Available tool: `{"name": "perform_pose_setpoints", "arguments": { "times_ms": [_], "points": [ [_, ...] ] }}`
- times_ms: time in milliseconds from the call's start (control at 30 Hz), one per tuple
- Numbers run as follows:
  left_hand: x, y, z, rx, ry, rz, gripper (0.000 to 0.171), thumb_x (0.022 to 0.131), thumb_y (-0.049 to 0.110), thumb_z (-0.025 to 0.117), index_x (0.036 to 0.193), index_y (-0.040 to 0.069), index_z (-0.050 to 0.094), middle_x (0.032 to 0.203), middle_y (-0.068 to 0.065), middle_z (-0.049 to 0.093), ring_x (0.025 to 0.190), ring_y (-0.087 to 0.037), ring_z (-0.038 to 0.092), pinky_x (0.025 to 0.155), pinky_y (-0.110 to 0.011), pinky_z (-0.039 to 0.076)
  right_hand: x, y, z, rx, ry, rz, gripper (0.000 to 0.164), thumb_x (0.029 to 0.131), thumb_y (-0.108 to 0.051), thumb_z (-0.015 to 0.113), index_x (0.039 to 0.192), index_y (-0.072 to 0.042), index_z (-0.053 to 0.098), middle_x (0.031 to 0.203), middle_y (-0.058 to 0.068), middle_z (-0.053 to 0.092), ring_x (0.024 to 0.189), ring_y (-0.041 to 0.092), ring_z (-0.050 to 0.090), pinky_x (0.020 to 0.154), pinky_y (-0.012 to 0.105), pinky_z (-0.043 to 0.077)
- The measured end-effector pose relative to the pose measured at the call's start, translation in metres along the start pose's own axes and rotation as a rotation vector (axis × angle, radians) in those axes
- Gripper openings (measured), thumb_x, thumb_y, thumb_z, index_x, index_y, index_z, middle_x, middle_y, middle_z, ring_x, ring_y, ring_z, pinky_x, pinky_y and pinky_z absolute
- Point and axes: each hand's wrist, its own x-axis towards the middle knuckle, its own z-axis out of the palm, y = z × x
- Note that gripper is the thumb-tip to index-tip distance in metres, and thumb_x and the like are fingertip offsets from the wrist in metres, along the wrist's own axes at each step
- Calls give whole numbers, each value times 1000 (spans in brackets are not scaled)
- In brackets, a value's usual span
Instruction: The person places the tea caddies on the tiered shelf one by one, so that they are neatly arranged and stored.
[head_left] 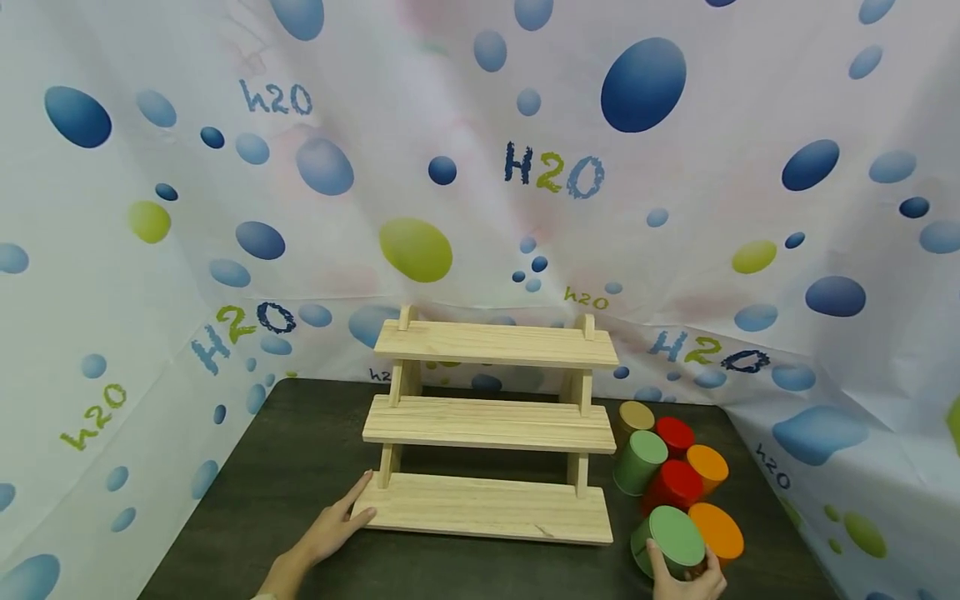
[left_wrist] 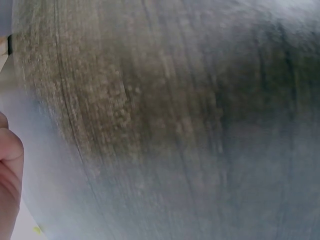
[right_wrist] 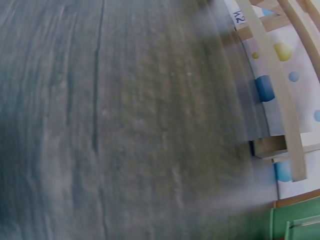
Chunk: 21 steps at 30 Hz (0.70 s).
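Note:
A three-tier light wooden shelf stand stands on the dark table. At the left end of its lowest board, my left hand rests with fingers extended, the thumb by the board's front corner. Only a part of that hand enters the left wrist view. To the right of the stand, my right hand grips the nearest green canister between thumb and fingers. Part of a green canister shows at the lower right of the right wrist view, where the right hand is out of sight.
Behind the held canister are another green canister, a tan one, two red ones and two orange ones, close together. A white curtain with blue and green spots surrounds the dark table.

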Motion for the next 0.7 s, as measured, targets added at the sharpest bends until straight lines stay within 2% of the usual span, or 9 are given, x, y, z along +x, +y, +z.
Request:
{"name": "perform_pose_setpoints", "arguments": {
  "times_ms": [100, 233, 367, 467, 600, 700],
  "points": [
    [1, 2, 1, 0, -5, -11, 69, 91, 34, 55, 145, 7, 21, 139, -32, 29, 104, -53, 51, 82, -62, 42, 1, -5, -6, -13, 30, -49, 69, 71, -18, 73, 126, 6, 39, 113, 28, 37, 75, 12, 30, 66, 22, 25],
    [1, 2, 3, -8, -2, -20, 70, 90, 34, 55, 145, 7, 22, 138, -33, 29, 103, -53, 52, 81, -62, 42, 3, -13, -11, 24, 47, -105, 68, 70, -16, 75, 125, 6, 41, 107, 26, 38, 76, -2, 25, 66, 17, 24],
    [2, -1, 4, -4, -2, -17, 70, 91, 35, 55, 146, 8, 21, 139, -32, 29, 105, -54, 50, 82, -62, 41, 3, -27, -14, 41, 19, -112, 69, 69, -12, 77, 125, 5, 42, 99, 16, 38, 76, -3, 27, 65, 19, 28],
    [2, -3, 4, 3, 1, -16, 71, 90, 36, 55, 146, 9, 20, 140, -31, 28, 108, -54, 47, 83, -61, 41, 1, -38, -13, 59, -26, -121, 68, 70, -10, 76, 127, 4, 40, 100, 13, 37, 77, -2, 28, 67, 21, 29],
    [2, -3, 3, 7, 10, -16, 71, 90, 36, 55, 146, 8, 21, 139, -32, 29, 108, -55, 47, 83, -62, 40, -4, -48, -7, 124, -91, -167, 68, 72, -7, 74, 128, 6, 38, 109, 20, 36, 83, -3, 29, 71, 23, 29],
    [3, -2, 4, 5, 7, -13, 71, 90, 36, 55, 146, 8, 21, 139, -32, 29, 107, -54, 48, 83, -62, 40, -7, -48, 1, 184, -137, -220, 68, 71, -6, 75, 127, 6, 38, 110, 19, 36, 87, 1, 30, 74, 23, 28]
  ]
}}
